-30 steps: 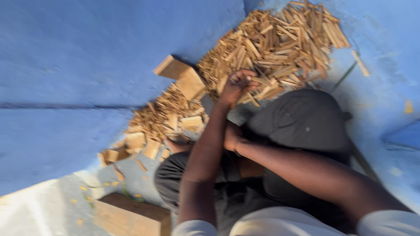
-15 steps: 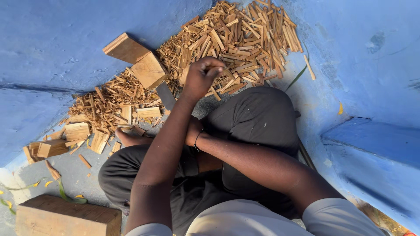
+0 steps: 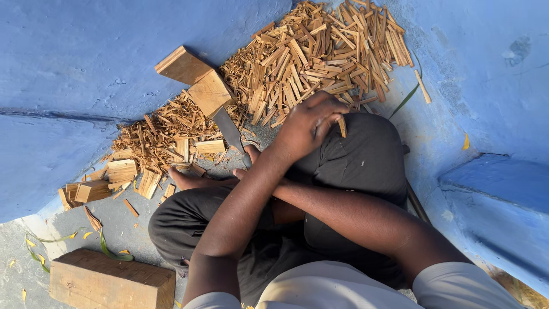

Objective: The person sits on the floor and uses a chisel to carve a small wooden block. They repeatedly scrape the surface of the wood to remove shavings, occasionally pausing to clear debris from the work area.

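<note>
My left hand [image 3: 309, 123] reaches across my body to the edge of a big pile of split wood sticks [image 3: 320, 51] and pinches one thin stick [image 3: 341, 126] above my dark-trousered knee [image 3: 366, 160]. My right arm crosses under the left one. My right hand [image 3: 249, 155] is mostly hidden behind my left forearm, and only its fingertips show at the handle end of a flat metal chopping blade [image 3: 229, 130]. The blade's tip rests against a wood block [image 3: 210, 91].
A second wood block [image 3: 182, 64] leans on the blue wall. Shavings and short chunks [image 3: 154, 143] spread to the left beside my bare foot [image 3: 189, 180]. A thick timber block [image 3: 111, 280] lies at the lower left, and a blue step [image 3: 497, 194] rises on the right.
My left hand has drawn back from the stick pile toward my knee, now with a stick in its fingers. The view has shifted, showing more floor and the timber block.
</note>
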